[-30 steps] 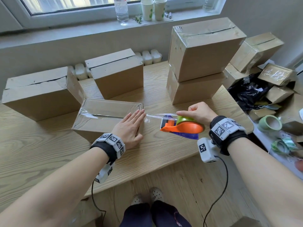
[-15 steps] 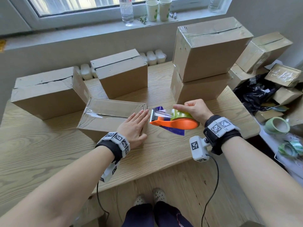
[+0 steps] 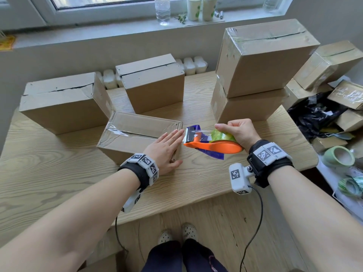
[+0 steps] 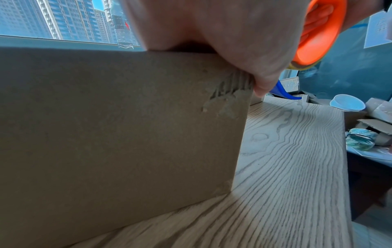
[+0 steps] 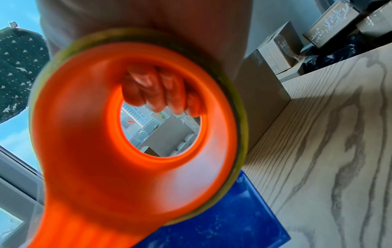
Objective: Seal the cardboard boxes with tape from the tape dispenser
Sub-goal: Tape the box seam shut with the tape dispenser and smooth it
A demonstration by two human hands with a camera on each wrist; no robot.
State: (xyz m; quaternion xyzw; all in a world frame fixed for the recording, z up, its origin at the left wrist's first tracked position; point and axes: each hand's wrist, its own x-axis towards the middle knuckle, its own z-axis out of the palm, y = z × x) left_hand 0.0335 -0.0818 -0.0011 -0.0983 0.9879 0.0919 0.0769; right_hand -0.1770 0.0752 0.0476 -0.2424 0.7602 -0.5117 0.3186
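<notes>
Flat left hand (image 3: 166, 149) presses box (image 3: 135, 134).

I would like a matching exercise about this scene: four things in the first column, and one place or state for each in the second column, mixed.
Things:
1. left hand
2. right hand
3. flat box
4. plastic bottle

Places or states:
A. on the windowsill
B. gripping the orange tape dispenser
C. clear tape along its top seam
D. lying flat on the box end

Pairs: 1-D, 2-B, 3-C, 4-A
</notes>
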